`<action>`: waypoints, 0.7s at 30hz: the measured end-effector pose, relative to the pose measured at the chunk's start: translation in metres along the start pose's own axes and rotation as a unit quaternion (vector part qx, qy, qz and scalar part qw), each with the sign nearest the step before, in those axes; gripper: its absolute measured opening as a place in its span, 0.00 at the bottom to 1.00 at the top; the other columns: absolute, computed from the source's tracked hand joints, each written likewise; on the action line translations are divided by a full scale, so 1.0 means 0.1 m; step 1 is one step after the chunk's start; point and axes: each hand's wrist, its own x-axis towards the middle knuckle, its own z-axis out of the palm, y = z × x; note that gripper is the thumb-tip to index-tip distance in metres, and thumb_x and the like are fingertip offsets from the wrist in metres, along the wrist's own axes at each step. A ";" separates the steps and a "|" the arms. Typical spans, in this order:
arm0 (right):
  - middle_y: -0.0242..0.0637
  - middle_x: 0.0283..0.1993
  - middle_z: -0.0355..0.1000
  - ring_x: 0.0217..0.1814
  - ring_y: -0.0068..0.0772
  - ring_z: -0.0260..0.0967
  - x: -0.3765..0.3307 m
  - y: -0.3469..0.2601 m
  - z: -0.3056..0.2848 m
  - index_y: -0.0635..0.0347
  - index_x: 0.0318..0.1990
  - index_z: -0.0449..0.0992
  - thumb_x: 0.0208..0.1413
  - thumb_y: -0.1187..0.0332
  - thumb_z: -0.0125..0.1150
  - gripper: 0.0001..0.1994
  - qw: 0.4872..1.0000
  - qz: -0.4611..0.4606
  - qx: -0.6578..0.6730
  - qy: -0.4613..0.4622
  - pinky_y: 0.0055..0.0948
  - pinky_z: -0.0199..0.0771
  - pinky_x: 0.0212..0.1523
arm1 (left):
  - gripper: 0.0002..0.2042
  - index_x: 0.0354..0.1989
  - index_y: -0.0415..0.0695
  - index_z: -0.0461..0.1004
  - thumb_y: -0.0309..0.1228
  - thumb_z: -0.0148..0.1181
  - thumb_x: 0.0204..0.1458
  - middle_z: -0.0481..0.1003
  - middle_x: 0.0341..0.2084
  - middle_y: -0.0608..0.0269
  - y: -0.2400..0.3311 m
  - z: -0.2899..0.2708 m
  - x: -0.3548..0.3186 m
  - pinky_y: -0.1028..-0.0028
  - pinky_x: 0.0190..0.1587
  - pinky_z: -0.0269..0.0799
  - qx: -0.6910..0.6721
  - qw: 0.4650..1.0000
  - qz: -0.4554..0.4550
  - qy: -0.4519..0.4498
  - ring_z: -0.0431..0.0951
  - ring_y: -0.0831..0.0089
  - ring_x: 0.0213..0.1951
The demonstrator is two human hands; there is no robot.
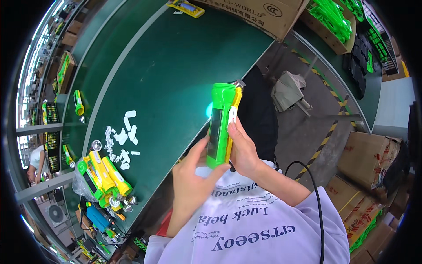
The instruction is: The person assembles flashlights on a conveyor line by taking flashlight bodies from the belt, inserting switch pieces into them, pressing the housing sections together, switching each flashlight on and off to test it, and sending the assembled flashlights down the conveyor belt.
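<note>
Close to the table edge, in front of my shirt, I hold a green and yellow flashlight point(223, 99) upright. A dark panel runs along its green side, and its head points away from me. My left hand point(191, 174) grips the lower body, fingers on the left side and thumb at the base. My right hand point(245, 152) holds the yellow side, its thumb on a small white piece point(233, 115) there. A pale glow shows beside the flashlight, over the table. To the left lie loose white plastic pieces point(132, 133) and a heap of yellow and green flashlights point(104, 172).
The green table point(176, 57) carries a cardboard box point(250, 15) and a yellow flashlight part point(188, 8) at its far end. A blue tool point(97, 218) lies lower left. Cartons point(369, 154) and a black-yellow floor stripe point(327, 136) are at right. A person point(37, 163) sits far left.
</note>
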 end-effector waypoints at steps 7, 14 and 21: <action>0.35 0.54 0.63 0.59 0.23 0.62 0.01 -0.05 0.00 0.54 0.67 0.50 0.71 0.56 0.39 0.23 0.999 -0.013 0.003 -0.048 0.31 0.66 0.60 | 0.30 0.61 0.32 0.65 0.19 0.67 0.47 0.79 0.41 0.50 -0.14 0.04 0.02 0.71 0.49 0.75 -0.023 1.000 0.004 0.012 0.81 0.69 0.43; 0.41 0.60 0.62 0.63 0.28 0.60 0.06 -0.02 -0.07 0.56 0.68 0.48 0.71 0.58 0.39 0.23 0.996 -0.029 -0.005 -0.088 0.33 0.65 0.62 | 0.31 0.61 0.34 0.66 0.23 0.69 0.46 0.78 0.48 0.47 -0.29 0.15 -0.01 0.70 0.54 0.72 -0.045 0.998 0.019 0.046 0.80 0.63 0.50; 0.40 0.58 0.64 0.60 0.28 0.63 0.02 -0.03 -0.08 0.54 0.69 0.48 0.71 0.59 0.40 0.23 0.997 -0.001 -0.028 -0.078 0.31 0.68 0.59 | 0.34 0.65 0.29 0.59 0.14 0.64 0.47 0.74 0.52 0.47 -0.35 0.22 -0.04 0.72 0.52 0.75 -0.043 0.998 0.032 0.030 0.78 0.67 0.50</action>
